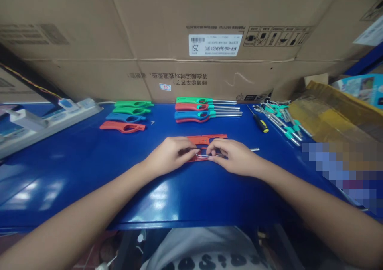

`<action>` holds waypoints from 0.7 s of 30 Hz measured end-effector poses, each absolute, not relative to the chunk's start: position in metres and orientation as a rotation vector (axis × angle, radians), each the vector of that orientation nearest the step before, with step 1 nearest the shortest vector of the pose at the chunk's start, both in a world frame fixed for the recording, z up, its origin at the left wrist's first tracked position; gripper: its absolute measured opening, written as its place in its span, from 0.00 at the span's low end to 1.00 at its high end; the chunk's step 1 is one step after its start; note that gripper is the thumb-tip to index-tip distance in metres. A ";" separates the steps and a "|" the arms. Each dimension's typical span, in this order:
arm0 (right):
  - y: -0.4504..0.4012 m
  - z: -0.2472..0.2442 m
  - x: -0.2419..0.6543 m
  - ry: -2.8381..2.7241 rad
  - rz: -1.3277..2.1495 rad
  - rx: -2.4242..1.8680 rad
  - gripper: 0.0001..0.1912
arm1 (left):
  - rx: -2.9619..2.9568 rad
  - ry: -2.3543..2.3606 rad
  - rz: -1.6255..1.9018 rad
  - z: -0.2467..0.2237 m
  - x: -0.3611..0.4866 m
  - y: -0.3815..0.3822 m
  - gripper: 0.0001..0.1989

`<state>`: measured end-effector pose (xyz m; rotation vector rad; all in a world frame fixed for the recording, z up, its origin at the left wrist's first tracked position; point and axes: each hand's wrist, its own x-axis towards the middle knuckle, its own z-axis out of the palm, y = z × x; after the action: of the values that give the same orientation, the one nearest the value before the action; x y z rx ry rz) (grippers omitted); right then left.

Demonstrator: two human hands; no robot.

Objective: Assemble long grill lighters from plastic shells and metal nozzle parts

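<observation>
Pinching a red plastic lighter housing (206,139) at the centre of the blue tabletop (74,182), I keep my left grip (169,156) and right grip (236,156) narrow on it, around a thin bent wire (203,156). Loose colored housings (125,118) lie upper left, assembled lighters (191,115) upper centre, and a yellow-handled screwdriver (260,123) beside them.

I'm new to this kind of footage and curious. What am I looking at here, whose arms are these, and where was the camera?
There's no machine here: these are a person's own bare arms, filmed by one camera worn on their head, looking forward and down. The left hand and right hand both hold a red plastic lighter shell, with a thin metal piece at the fingertips. On the blue bench lie coloured shells, long-nosed lighters, a screwdriver and a heap of metal rods.
</observation>
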<state>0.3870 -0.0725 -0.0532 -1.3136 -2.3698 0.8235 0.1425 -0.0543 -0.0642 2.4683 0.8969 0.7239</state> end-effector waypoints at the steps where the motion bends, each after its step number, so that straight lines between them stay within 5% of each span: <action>1: -0.073 -0.053 0.387 -2.389 0.803 -1.287 0.03 | 2.468 0.897 0.721 -0.064 0.143 -0.054 0.10; 21: -0.067 -0.057 0.391 -2.234 0.971 -1.309 0.06 | 2.441 0.899 0.659 -0.057 0.140 -0.057 0.09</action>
<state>0.3914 -0.0667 -0.0573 -1.3089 -2.2345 0.9715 0.1401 -0.0570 -0.0567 2.4413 0.8994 0.6589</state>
